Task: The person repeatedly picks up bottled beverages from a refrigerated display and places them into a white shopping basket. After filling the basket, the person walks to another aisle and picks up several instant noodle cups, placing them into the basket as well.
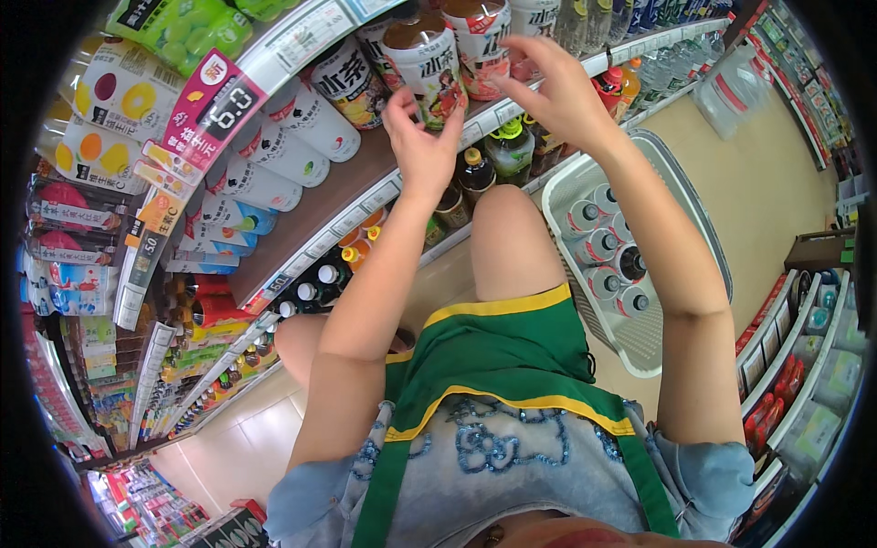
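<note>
My left hand (426,154) is at the shelf, its fingers and thumb on either side of the lower part of a large iced tea bottle (425,65) with a white printed label. My right hand (565,92) is raised just to the right, thumb and fingers apart, holding nothing. Its fingertips are close to a second iced tea bottle (479,51) with a pink-red label; whether they touch it I cannot tell. A dark bottle with a lemon-printed iced tea label (349,85) stands left of these, beside a row of white-labelled drink bottles (322,123).
A pale plastic basket (637,359) holding several capped bottles (603,246) stands on the floor by my right knee. Below the shelf edge (370,198) are more bottles, including a dark one (476,171). Another shelf unit (781,383) is at the right. Price tags (223,120) jut out upper left.
</note>
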Demonstrator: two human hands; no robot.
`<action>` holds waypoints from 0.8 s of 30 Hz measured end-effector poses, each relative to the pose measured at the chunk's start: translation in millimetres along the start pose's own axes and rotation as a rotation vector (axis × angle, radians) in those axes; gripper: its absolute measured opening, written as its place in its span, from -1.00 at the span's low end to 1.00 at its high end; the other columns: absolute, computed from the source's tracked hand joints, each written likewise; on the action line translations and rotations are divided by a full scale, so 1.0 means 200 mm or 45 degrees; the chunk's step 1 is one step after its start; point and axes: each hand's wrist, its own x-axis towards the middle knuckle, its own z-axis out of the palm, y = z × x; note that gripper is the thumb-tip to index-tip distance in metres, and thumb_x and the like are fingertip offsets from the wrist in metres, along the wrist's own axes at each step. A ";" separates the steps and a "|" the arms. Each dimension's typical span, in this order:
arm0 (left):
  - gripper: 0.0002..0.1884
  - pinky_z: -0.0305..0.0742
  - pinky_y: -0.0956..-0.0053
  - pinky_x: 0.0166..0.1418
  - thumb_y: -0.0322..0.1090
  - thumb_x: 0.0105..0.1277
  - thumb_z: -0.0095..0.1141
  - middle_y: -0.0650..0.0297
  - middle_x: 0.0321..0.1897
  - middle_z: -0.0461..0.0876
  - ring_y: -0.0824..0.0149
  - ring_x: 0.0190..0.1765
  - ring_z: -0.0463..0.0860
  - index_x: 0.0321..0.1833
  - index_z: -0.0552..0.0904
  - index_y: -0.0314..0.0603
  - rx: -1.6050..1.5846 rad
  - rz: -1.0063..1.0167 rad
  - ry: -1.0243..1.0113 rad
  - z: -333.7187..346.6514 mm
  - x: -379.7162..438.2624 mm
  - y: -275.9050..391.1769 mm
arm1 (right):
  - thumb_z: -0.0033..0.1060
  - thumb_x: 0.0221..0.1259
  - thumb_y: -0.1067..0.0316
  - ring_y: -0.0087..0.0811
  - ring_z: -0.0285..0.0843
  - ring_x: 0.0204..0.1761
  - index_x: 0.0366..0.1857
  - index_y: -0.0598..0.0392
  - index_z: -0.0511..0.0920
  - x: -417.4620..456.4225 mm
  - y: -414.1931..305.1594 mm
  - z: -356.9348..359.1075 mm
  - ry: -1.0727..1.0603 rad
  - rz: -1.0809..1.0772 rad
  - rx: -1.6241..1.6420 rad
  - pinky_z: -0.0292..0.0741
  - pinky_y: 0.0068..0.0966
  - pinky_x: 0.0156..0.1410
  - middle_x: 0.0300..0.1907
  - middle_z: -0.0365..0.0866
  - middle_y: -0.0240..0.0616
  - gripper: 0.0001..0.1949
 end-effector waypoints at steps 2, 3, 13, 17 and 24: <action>-0.16 0.31 0.22 0.22 -0.20 -0.03 0.42 -0.11 0.12 0.32 0.02 0.15 0.38 0.22 0.21 -0.46 0.061 0.088 0.055 -0.01 0.10 -0.04 | 0.27 0.09 0.19 -0.14 0.59 -0.20 0.04 0.14 0.49 0.15 0.01 0.08 0.072 -0.067 -0.070 0.52 -0.32 -0.07 -0.15 0.56 -0.08 -0.56; -0.11 0.31 0.22 0.25 -0.16 -0.07 0.44 -0.12 0.13 0.32 0.00 0.17 0.39 0.24 0.20 -0.47 0.080 0.060 0.032 0.00 0.15 -0.04 | 0.27 0.08 0.16 -0.12 0.60 -0.18 0.03 0.14 0.50 0.22 0.02 0.12 0.136 -0.114 -0.155 0.52 -0.30 -0.05 -0.14 0.57 -0.06 -0.55; -0.03 0.43 0.24 0.16 -0.10 -0.22 0.51 -0.10 0.06 0.51 0.00 0.10 0.54 0.23 0.27 -0.44 0.031 -0.020 -0.208 -0.01 0.34 -0.05 | 0.30 -0.03 0.07 0.05 0.57 -0.13 -0.14 0.25 0.57 0.54 -0.05 0.32 0.079 0.088 -0.189 0.52 -0.22 -0.03 -0.17 0.60 0.10 -0.54; -0.01 0.43 0.22 0.16 -0.09 -0.25 0.53 -0.12 0.07 0.48 -0.04 0.11 0.51 0.24 0.26 -0.44 0.085 0.020 -0.165 -0.03 0.31 -0.07 | 0.30 -0.10 0.04 0.01 0.62 -0.28 -0.25 0.20 0.61 0.51 -0.09 0.34 0.030 0.052 -0.309 0.57 -0.19 -0.15 -0.36 0.64 0.05 -0.57; -0.18 0.42 0.19 0.13 -0.21 -0.20 0.49 0.00 0.02 0.49 -0.03 0.09 0.48 0.16 0.35 -0.28 0.173 0.361 -0.026 -0.08 0.10 0.03 | 0.29 -0.11 0.19 -0.09 0.59 -0.35 -0.31 0.10 0.50 0.18 -0.35 0.15 -0.089 -0.104 -0.432 0.51 -0.25 -0.29 -0.42 0.59 -0.13 -0.70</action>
